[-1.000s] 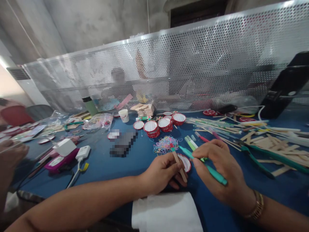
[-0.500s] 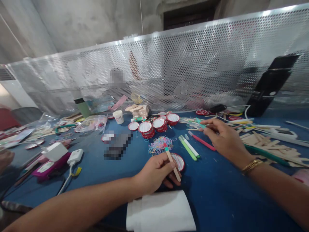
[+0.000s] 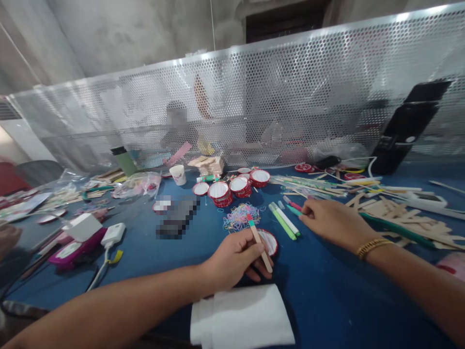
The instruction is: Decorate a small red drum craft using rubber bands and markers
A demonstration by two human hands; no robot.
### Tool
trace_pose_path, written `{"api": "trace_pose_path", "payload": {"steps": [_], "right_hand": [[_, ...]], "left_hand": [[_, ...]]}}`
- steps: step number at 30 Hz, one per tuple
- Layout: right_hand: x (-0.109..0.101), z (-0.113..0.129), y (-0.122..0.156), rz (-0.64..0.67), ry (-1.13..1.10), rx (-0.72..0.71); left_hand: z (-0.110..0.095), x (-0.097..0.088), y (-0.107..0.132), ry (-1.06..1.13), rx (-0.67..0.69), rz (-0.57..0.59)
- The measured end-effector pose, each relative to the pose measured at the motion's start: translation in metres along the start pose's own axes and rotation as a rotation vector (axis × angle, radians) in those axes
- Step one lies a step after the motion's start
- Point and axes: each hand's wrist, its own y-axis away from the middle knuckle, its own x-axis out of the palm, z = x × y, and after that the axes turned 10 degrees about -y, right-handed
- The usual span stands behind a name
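Observation:
My left hand (image 3: 236, 257) pinches a wooden craft stick (image 3: 257, 235) upright at a slant. The stick's top end is coloured pink-red with a teal band below. Behind those fingers lies a round white drum-like piece with a red rim (image 3: 271, 241), partly covered. My right hand (image 3: 332, 220) is low over the table, fingers closed on a teal marker (image 3: 293, 210) whose tip points left. Beside it, a pink marker (image 3: 291, 201) is partly hidden by the hand. A green marker (image 3: 283, 223) and a white-barrelled marker (image 3: 288, 220) lie to the left.
Small red drums (image 3: 220, 194) stand behind a pile of coloured rubber bands (image 3: 240, 216). Loose craft sticks (image 3: 403, 220) spread at right. A white folded cloth (image 3: 247, 315) lies in front, a paper cup (image 3: 178, 175) further back. A perforated metal screen (image 3: 225, 106) borders the table (image 3: 138, 261).
My right hand has come down and toward me with the teal marker, from above the sticks at the back to beside the pink marker. My left hand and the craft stick stay nearly still.

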Motion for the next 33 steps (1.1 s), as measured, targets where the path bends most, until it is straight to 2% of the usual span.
{"api": "trace_pose_path", "payload": {"steps": [4, 11, 24, 33], "right_hand": [[0.004, 0.002, 0.0, 0.08, 0.01, 0.05], [0.006, 0.008, 0.0, 0.101, -0.011, 0.083], [0.012, 0.008, -0.005, 0.072, -0.027, 0.095], [0.021, 0.006, -0.013, -0.014, 0.018, 0.097]], "left_hand": [[-0.001, 0.001, 0.0, -0.002, -0.004, 0.001], [-0.005, 0.002, 0.0, -0.009, -0.023, -0.002], [-0.005, 0.002, 0.001, -0.005, -0.026, 0.015], [-0.007, 0.003, 0.002, -0.016, -0.03, 0.012]]}}
